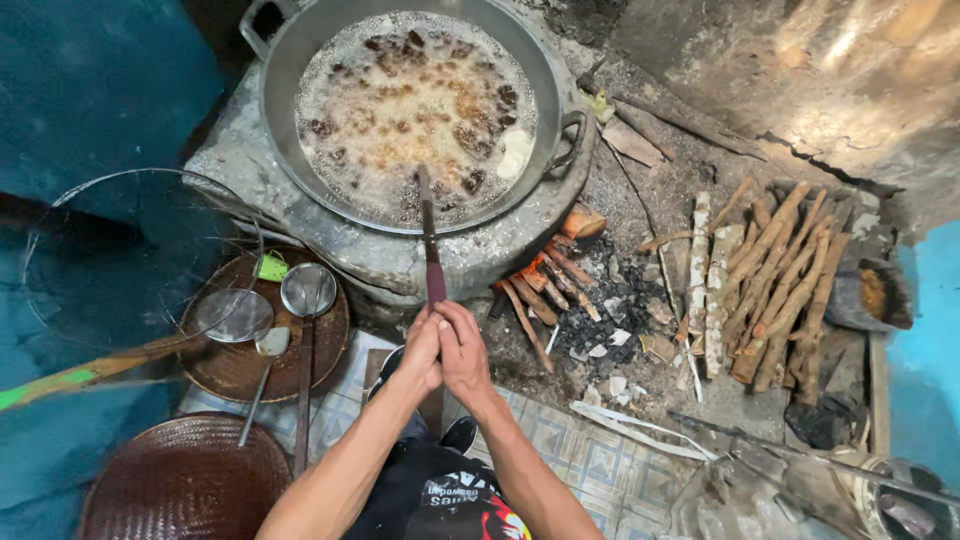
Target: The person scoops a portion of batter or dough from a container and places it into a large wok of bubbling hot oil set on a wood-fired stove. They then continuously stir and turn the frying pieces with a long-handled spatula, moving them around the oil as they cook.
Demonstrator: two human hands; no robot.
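**Both hands on the long handle over the frying pan**

The left hand (422, 350) and right hand (463, 345) are closing together, fingers wrapped around the end of a long stirring handle (431, 250), probably to keep well back from the heat. Its far end is dipping into the bubbling oil of the big metal wok (560, 100), which is sitting on a stone stove (400, 262). Firewood (775, 280) is lying stacked just beside the embers (550, 275), handy for feeding. Ladles (308, 290) are resting on a round tray (335, 345).

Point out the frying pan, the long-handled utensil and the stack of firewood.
frying pan (290, 60): head view, bare left rim.
long-handled utensil (432, 250): head view, middle of its handle.
stack of firewood (775, 280): head view, centre of the sticks.
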